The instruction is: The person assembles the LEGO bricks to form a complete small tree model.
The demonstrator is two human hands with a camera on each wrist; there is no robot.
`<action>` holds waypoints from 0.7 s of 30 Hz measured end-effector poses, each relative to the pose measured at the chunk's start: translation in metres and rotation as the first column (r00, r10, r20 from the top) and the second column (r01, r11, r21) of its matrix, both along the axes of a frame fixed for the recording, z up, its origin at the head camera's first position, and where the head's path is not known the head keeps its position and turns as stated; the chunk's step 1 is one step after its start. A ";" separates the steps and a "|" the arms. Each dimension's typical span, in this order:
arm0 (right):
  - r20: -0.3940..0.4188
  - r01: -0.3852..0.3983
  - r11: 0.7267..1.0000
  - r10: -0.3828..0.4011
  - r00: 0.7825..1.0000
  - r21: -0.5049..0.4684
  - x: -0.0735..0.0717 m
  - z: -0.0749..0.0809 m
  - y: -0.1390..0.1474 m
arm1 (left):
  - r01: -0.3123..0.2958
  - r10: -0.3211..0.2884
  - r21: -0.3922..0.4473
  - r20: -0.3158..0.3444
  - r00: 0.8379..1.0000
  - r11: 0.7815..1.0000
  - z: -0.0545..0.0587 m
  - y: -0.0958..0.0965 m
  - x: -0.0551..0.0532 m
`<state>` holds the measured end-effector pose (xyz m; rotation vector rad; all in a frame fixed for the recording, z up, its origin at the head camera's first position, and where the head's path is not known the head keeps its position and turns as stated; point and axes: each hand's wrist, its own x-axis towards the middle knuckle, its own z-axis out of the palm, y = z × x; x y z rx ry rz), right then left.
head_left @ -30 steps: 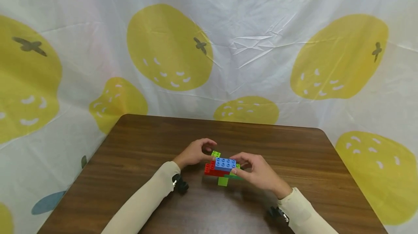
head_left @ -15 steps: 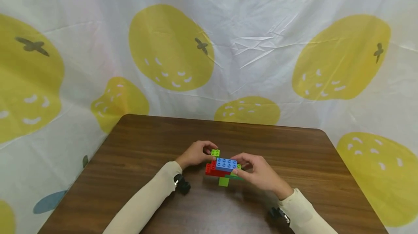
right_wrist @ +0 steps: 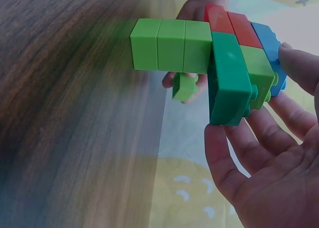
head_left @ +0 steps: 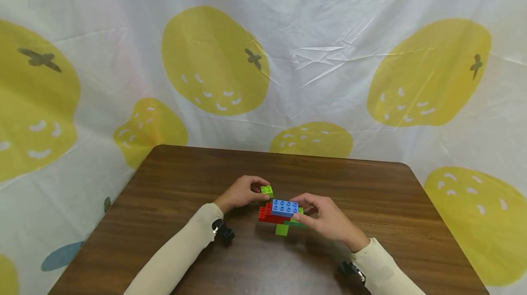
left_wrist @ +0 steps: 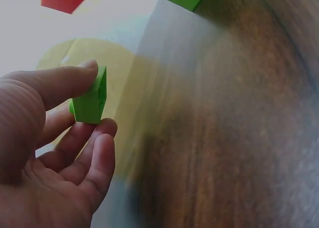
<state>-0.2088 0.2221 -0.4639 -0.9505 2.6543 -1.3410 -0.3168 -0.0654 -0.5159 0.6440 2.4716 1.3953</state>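
My left hand (head_left: 243,192) pinches a small lime-green building brick (head_left: 266,190) between thumb and fingers, just behind and left of a brick structure. In the left wrist view this brick (left_wrist: 88,106) is seen from its side. My right hand (head_left: 329,217) holds the structure at its right end, thumb against the blue brick (head_left: 284,207) on top. Red bricks (head_left: 269,216) stick out to the left beneath the blue one. The right wrist view shows a dark green brick (right_wrist: 232,78) and a column of lime bricks (right_wrist: 171,44) under them.
A brown wooden table (head_left: 197,167) lies under both hands. Behind it hangs a white cloth (head_left: 313,71) printed with yellow fruit. Small black devices are strapped to both wrists, over pale sleeves (head_left: 181,249).
My left hand has drawn the small lime brick slightly left and away from the blue brick, turning it a little. The right hand and the structure have stayed nearly still.
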 end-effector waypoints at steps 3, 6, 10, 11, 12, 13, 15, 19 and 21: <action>0.001 -0.005 1.000 0.005 1.000 -0.003 0.000 0.001 -0.001 | 0.000 -0.002 0.037 0.032 0.999 0.999 0.004 -0.003 0.003; 0.007 -0.010 1.000 0.010 1.000 -0.005 0.001 0.001 -0.001 | 0.007 -0.007 0.040 0.016 1.000 0.999 0.008 -0.006 0.006; 0.009 -0.015 1.000 0.015 1.000 -0.001 0.001 0.001 0.000 | 0.015 -0.015 0.015 -0.033 0.999 1.000 0.017 -0.006 0.012; 0.010 -0.017 1.000 0.017 1.000 0.001 0.001 0.001 0.000 | 0.017 -0.017 0.011 -0.047 0.999 1.000 0.020 -0.006 0.014; 0.007 -0.017 1.000 0.017 1.000 0.003 0.000 0.001 0.000 | 0.019 -0.019 0.011 -0.058 0.998 1.000 0.023 -0.006 0.016; 0.005 -0.019 1.000 0.019 1.000 0.004 0.000 0.001 0.001 | 0.021 -0.020 0.010 -0.071 0.997 1.000 0.026 -0.006 0.017; 0.003 -0.022 1.000 0.022 1.000 0.005 0.000 0.000 0.001 | 0.023 -0.021 0.018 -0.089 0.996 1.000 0.031 -0.006 0.020; 0.005 -0.026 1.000 0.026 1.000 0.011 -0.001 0.000 0.002 | 0.014 -0.010 0.043 -0.095 0.995 0.999 0.040 -0.005 0.025; 0.014 -0.027 1.000 0.026 1.000 0.014 -0.001 0.000 0.002 | 0.013 -0.007 0.057 -0.105 0.994 0.998 0.043 -0.004 0.027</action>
